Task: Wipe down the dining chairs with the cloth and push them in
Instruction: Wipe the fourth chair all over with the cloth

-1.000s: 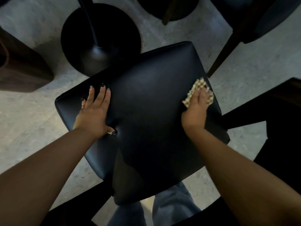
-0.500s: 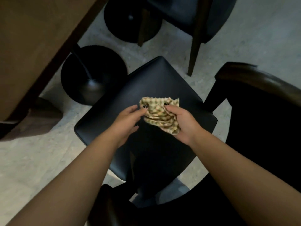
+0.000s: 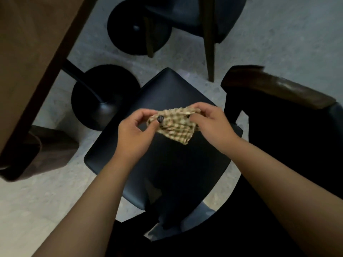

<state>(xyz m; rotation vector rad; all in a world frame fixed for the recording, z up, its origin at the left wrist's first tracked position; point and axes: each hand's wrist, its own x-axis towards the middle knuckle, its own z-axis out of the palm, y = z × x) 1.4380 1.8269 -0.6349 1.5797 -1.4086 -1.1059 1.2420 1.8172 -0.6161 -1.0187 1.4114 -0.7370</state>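
One cloth (image 3: 176,125), two hands (image 3: 133,134) (image 3: 215,125). Three chairs (image 3: 167,101) (image 3: 213,13) (image 3: 278,89), I think. Two round table bases (image 3: 104,101) (image 3: 130,30), one tabletop (image 3: 27,43).

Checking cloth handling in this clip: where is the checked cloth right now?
In the head view, the checked cloth is at centre frame, held up between the left hand and right hand, which pinch its two ends above the black chair seat.

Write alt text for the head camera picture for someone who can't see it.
Left hand and right hand pinch a checked cloth above a black chair seat. A round table base stands on the floor to its left.
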